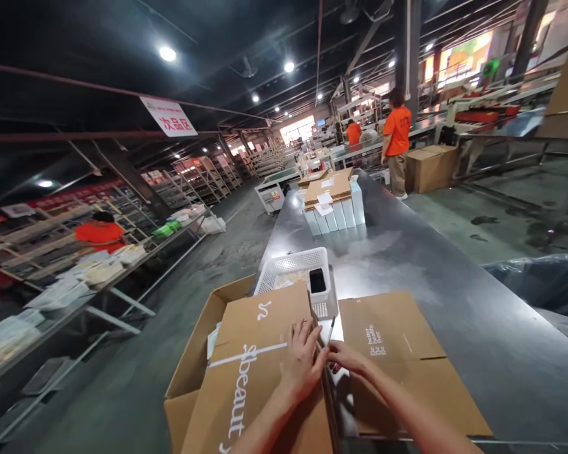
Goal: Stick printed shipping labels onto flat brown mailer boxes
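Note:
A brown cardboard box (260, 366) with white lettering and a pale strip of tape across its top leans in front of me. My left hand (305, 354) lies on it near the right edge, fingers stretched out. Close by, my right hand (346, 358) is closed at the box's edge. A slim pen-like stick (331, 330) rises from its fingers; its exact kind is unclear. To the right, a flattened cardboard carton (407, 353) with white print lies on the metal table (478, 340).
Beyond the box stands a white perforated basket (291, 260) with a dark phone (317, 281) on it. An open carton (189, 372) sits at left. Farther along are light-blue boxes (336, 219) under cardboard sheets (329, 188). A worker in orange (397, 133) stands beyond the table.

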The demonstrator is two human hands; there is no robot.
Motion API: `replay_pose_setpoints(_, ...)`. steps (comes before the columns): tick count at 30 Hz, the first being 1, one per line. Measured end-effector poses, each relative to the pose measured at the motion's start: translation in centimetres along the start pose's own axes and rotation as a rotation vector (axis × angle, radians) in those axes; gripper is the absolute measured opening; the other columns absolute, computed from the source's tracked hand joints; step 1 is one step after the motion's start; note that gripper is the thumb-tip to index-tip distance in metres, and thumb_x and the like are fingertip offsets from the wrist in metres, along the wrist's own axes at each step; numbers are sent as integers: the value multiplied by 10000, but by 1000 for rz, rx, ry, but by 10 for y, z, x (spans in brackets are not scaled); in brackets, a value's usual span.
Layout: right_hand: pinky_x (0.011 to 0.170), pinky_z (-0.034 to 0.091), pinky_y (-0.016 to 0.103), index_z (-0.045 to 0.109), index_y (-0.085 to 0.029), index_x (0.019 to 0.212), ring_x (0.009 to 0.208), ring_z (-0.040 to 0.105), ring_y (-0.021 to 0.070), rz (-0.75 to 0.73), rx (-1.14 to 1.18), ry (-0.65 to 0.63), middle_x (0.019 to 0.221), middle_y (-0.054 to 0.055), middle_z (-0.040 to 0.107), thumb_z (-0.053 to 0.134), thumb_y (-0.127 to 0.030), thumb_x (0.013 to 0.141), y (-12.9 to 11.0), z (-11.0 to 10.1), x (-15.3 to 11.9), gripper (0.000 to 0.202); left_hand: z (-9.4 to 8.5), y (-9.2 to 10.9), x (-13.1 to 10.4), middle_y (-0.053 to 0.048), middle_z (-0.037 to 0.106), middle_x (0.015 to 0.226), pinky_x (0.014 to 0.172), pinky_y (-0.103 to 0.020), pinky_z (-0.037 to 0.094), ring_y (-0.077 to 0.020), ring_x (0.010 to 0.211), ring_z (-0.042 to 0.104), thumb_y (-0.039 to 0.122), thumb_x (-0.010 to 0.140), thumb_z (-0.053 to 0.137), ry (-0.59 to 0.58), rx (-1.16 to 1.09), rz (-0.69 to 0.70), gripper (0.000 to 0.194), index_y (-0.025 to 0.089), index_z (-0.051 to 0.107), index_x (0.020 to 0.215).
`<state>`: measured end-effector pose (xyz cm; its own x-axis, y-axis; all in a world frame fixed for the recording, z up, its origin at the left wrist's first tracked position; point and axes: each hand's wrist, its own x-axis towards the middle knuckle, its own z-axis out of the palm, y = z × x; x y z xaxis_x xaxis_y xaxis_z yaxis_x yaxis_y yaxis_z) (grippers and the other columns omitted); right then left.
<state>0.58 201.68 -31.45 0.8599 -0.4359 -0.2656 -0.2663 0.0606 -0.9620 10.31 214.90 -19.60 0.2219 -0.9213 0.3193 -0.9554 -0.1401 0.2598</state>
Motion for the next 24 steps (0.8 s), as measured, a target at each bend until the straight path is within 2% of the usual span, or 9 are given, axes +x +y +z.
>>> replay_pose_setpoints(3,543,483,258,455,-200,712,514,555,125,0,80,-23,579,-40,508,606,-345,800,-1,-2,2,226,-1,8,2,-132,428,1568,1180,-687,228,-353,1486,318,237,906,530,-16,92,-66,515,223,538,1420)
replay_pose_setpoints(7,448,424,231,401,-210,640,413,435,81,-42,160,27,505,-80,398,663,-479,740,-15,-6,1,388,5,12,7,-142,355,1604,1194,-680,188,-355,1501,283,199,865,528,-51,129,-128,654,196,422,1510)
replay_pose_setpoints(10,497,451,234,387,-216,678,445,389,59,-144,263,89,558,-86,379,631,-621,752,-55,-32,-14,479,12,10,9,-180,370,1591,1210,-631,199,-341,1491,307,169,838,515,-17,142,-124,716,111,354,1533)
replay_pose_setpoints(12,570,483,245,428,-214,750,507,415,62,-291,402,123,639,-69,422,608,-641,792,-94,-58,-29,465,14,9,9,-192,461,1531,1206,-591,238,-329,1438,392,152,832,512,28,133,-107,673,84,404,1493)
replay_pose_setpoints(14,595,490,261,497,-210,832,564,474,81,-465,559,140,715,-36,493,639,-564,820,-129,-81,-39,382,12,10,10,-174,574,1415,1173,-560,305,-312,1331,494,150,841,527,82,109,-94,570,105,499,1409)
replay_pose_setpoints(16,628,506,278,555,-203,903,650,552,111,-510,563,209,805,2,569,646,-470,816,-145,-87,-41,296,9,10,10,-141,666,1231,1107,-534,379,-283,1172,579,158,878,524,141,95,-94,391,144,604,1260)
replay_pose_setpoints(18,666,520,289,595,-204,933,768,606,149,-414,386,265,901,28,628,649,-364,739,-137,-71,-38,256,8,10,10,-100,694,1004,1013,-505,441,-253,990,617,161,929,479,187,103,-91,221,173,670,1041)
replay_pose_setpoints(21,745,543,351,643,-204,919,876,635,209,-295,138,213,951,51,681,610,-220,608,-99,-28,-31,314,7,8,8,-62,657,825,882,-448,476,-233,852,602,153,952,446,238,117,-56,238,188,653,838)
replay_pose_setpoints(24,973,488,455,668,-198,986,1053,613,256,-443,-78,406,1053,101,688,555,-206,692,-85,6,-27,316,-4,5,7,-50,650,813,776,-366,488,-213,814,599,155,943,459,370,-24,-3,203,192,642,863)
